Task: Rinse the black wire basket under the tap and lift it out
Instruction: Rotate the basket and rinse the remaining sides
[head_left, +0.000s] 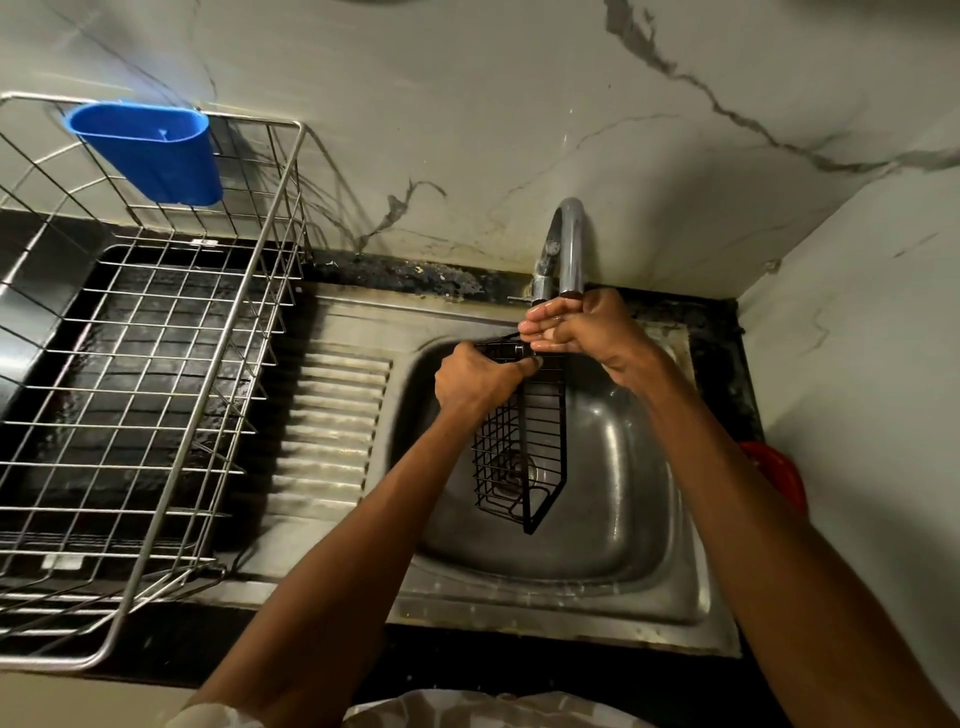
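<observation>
Black wire basket (519, 441) hangs tilted over the sink (649, 519), top gripped in my left hand (475, 382), right hand (576, 327) cupped open beneath the tap (569, 244).

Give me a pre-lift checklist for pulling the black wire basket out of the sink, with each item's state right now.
1. Left hand grips the black wire basket at its top end: ok.
2. Basket hangs above the steel sink basin, clear of the drain: ok.
3. Right hand off the basket: ok, it is cupped under the chrome tap spout.
4. Water running: cannot tell.
5. Basket rinsed clean: cannot tell.
6. Silver wire dish rack has room: ok.
</observation>
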